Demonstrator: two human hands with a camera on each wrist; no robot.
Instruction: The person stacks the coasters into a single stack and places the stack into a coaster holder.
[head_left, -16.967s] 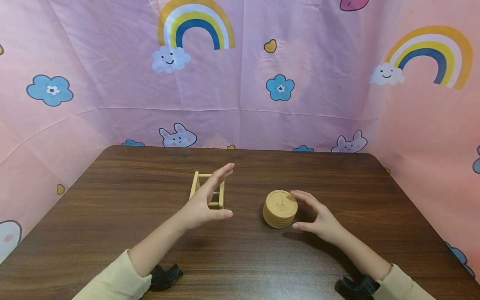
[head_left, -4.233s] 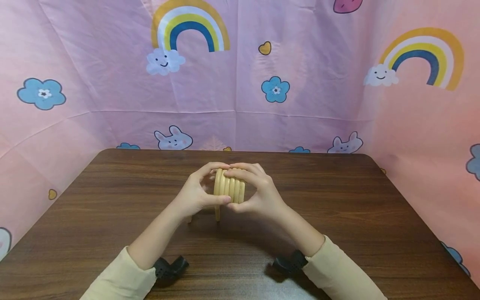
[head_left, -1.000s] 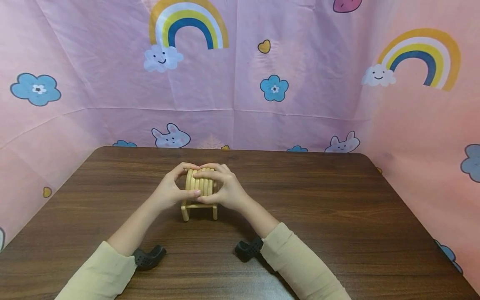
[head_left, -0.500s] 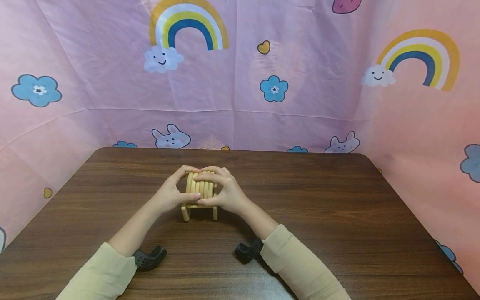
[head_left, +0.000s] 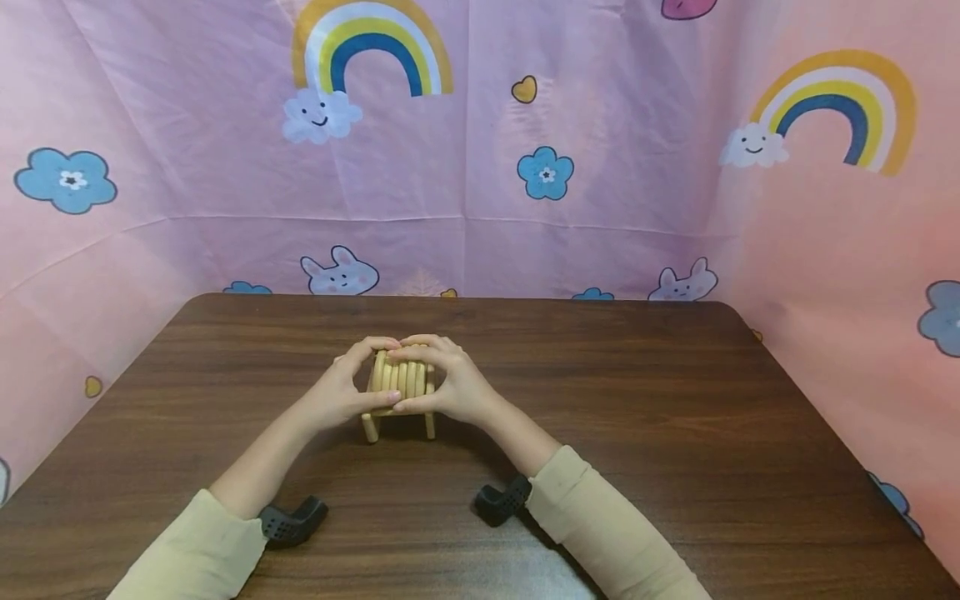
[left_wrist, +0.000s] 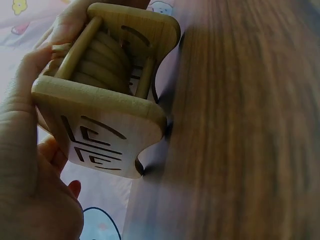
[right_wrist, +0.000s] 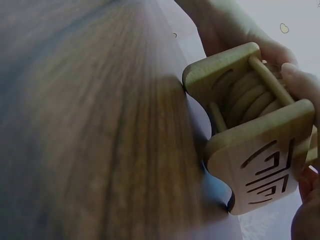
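A row of round wooden coasters (head_left: 405, 381) stands on edge inside a light wooden coaster holder (head_left: 371, 428), left of the middle of the table. My left hand (head_left: 333, 396) grips the row from the left, thumb on the near side and fingers over the far side. From the right, my right hand (head_left: 461, 387) grips it the same way, the fingertips of both hands nearly meeting. In both wrist views the coasters (left_wrist: 104, 62) sit between the holder's carved end panels (right_wrist: 265, 167) and its round bars. The hands hide part of the row.
The holder stands on a dark wood-grain table (head_left: 637, 433). A printed cloth (head_left: 600, 125) hangs behind it and along the sides. Black devices (head_left: 294, 522) are strapped at both wrists, below the cream sleeves (head_left: 198, 546).
Long before, the coasters lay stacked flat at the right of the holder. Both hands carried them on edge leftward over it. Over the last second they have sunk slightly lower into it.
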